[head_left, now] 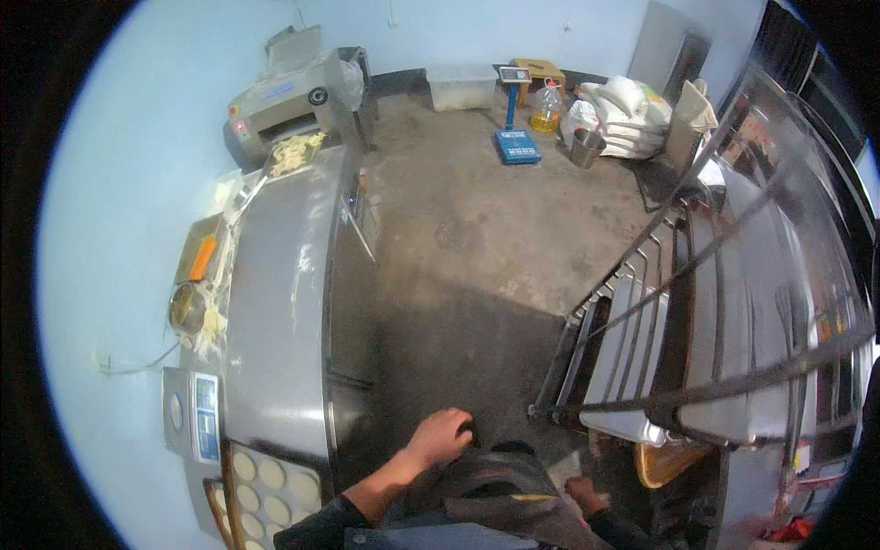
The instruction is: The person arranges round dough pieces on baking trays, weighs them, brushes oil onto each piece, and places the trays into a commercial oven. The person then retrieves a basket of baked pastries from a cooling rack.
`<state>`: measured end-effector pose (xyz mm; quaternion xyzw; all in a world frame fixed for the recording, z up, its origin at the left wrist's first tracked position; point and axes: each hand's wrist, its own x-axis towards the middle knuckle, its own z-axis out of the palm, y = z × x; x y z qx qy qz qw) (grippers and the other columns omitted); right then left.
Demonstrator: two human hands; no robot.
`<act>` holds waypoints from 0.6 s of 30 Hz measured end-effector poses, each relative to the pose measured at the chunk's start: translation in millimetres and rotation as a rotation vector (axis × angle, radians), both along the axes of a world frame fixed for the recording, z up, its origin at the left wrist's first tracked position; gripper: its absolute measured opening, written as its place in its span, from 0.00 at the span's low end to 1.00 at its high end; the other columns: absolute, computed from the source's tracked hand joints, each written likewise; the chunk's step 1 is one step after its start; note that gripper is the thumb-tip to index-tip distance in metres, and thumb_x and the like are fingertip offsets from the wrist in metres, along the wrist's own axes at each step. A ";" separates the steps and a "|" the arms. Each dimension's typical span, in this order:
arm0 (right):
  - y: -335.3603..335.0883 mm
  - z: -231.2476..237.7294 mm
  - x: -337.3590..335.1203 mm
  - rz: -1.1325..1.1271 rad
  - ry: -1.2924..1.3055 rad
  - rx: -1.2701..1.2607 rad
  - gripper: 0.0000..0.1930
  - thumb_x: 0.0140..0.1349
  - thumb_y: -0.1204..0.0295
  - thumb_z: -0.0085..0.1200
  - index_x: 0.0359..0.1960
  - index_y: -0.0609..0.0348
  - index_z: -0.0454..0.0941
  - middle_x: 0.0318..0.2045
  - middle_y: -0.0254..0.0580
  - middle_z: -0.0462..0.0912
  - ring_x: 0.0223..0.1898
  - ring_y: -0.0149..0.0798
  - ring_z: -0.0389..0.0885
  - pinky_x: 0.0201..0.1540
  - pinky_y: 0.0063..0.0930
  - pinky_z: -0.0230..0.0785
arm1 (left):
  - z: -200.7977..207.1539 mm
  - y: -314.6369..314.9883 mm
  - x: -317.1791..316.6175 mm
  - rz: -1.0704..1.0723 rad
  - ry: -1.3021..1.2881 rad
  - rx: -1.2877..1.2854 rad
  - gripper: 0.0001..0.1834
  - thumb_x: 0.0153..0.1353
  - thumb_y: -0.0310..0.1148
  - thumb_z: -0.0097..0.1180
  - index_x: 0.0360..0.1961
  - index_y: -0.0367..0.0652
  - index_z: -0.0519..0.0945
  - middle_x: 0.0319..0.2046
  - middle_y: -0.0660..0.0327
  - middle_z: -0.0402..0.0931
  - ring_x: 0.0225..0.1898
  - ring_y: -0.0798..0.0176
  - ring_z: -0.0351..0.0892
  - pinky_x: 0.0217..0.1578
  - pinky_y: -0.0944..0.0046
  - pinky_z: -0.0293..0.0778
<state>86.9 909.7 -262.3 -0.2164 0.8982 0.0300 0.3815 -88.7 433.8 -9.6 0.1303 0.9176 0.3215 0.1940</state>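
Observation:
In front of my body, my left hand (440, 438) hangs with loosely bent fingers, the thumb apart from them and nothing visible in it. It is over the dark floor, just right of the steel worktable (275, 275). My right hand (585, 495) is low beside my right leg, near the rack; its fingers are small and blurred, so its grip cannot be made out. A grey apron (477, 536) covers my front. Beside my left forearm lies a tray (298, 467) with several round, flat dough pieces (272, 474).
A wheeled rack (632, 339) with trays stands close on the right. Along the table are a digital scale (206, 417), a metal bowl (187, 307) and a dough machine (289, 101) with dough scraps (298, 153). Farther off are a blue platform scale (518, 147), an oil jug (546, 108) and stacked sacks (625, 115).

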 end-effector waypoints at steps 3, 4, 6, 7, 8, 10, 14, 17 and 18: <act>-27.4 -22.2 -108.0 -0.069 -0.055 -0.013 0.13 0.71 0.66 0.50 0.44 0.61 0.85 0.42 0.51 0.87 0.39 0.50 0.84 0.44 0.46 0.78 | 38.2 16.4 -100.6 0.082 0.057 0.036 0.21 0.64 0.37 0.62 0.55 0.39 0.80 0.53 0.50 0.79 0.57 0.45 0.79 0.57 0.49 0.75; -39.8 -33.6 -151.8 -0.081 -0.052 -0.008 0.15 0.72 0.64 0.50 0.45 0.61 0.85 0.41 0.52 0.86 0.39 0.51 0.84 0.45 0.47 0.78 | 45.8 21.7 -131.6 0.055 0.078 0.049 0.21 0.63 0.37 0.63 0.55 0.39 0.80 0.53 0.50 0.79 0.57 0.45 0.79 0.57 0.49 0.75; -64.2 -51.3 -238.7 -0.139 -0.038 0.003 0.18 0.74 0.61 0.48 0.46 0.62 0.85 0.40 0.54 0.86 0.39 0.52 0.83 0.48 0.50 0.78 | 52.9 38.4 -196.4 -0.022 0.119 0.077 0.21 0.63 0.36 0.63 0.55 0.39 0.80 0.52 0.50 0.79 0.56 0.45 0.79 0.56 0.49 0.76; -73.7 -54.1 -278.2 -0.226 -0.034 -0.008 0.19 0.75 0.59 0.47 0.47 0.62 0.85 0.40 0.55 0.86 0.39 0.53 0.83 0.49 0.51 0.78 | 57.6 49.2 -230.0 -0.065 0.145 0.118 0.21 0.64 0.37 0.63 0.56 0.41 0.79 0.53 0.51 0.79 0.56 0.45 0.79 0.56 0.49 0.76; -101.6 -36.7 -315.6 -0.426 -0.085 -0.091 0.20 0.74 0.58 0.48 0.47 0.62 0.85 0.40 0.54 0.86 0.40 0.53 0.83 0.50 0.52 0.78 | 57.5 44.2 -256.1 -0.064 0.123 0.066 0.21 0.64 0.37 0.63 0.56 0.42 0.79 0.53 0.51 0.79 0.56 0.45 0.79 0.56 0.49 0.76; -138.1 3.5 -391.7 -0.862 -0.120 -0.268 0.21 0.71 0.55 0.52 0.48 0.63 0.84 0.42 0.54 0.86 0.42 0.54 0.83 0.51 0.54 0.77 | 51.7 40.3 -315.0 -0.070 0.085 -0.002 0.21 0.64 0.37 0.63 0.57 0.43 0.79 0.54 0.52 0.79 0.57 0.45 0.79 0.56 0.49 0.76; -89.6 -61.6 -498.0 -1.083 -0.010 -0.358 0.19 0.67 0.57 0.56 0.40 0.63 0.87 0.36 0.52 0.87 0.37 0.53 0.85 0.44 0.51 0.79 | 18.7 64.3 -468.7 -0.040 0.008 0.114 0.19 0.65 0.39 0.62 0.55 0.43 0.80 0.51 0.52 0.81 0.55 0.45 0.81 0.55 0.49 0.77; 1.7 -95.0 -591.2 -0.303 0.249 -0.103 0.16 0.69 0.59 0.54 0.38 0.60 0.86 0.34 0.53 0.86 0.34 0.53 0.85 0.41 0.52 0.79 | -75.2 56.7 -582.3 0.157 -0.083 0.242 0.19 0.66 0.40 0.60 0.53 0.40 0.81 0.50 0.51 0.83 0.53 0.45 0.82 0.54 0.50 0.77; -18.5 -98.9 -598.5 -0.346 0.096 -0.111 0.15 0.69 0.61 0.54 0.40 0.58 0.87 0.38 0.53 0.87 0.38 0.54 0.85 0.44 0.53 0.78 | -108.6 16.3 -583.3 0.310 -0.140 0.186 0.20 0.66 0.41 0.60 0.52 0.39 0.81 0.49 0.51 0.83 0.53 0.45 0.82 0.53 0.51 0.77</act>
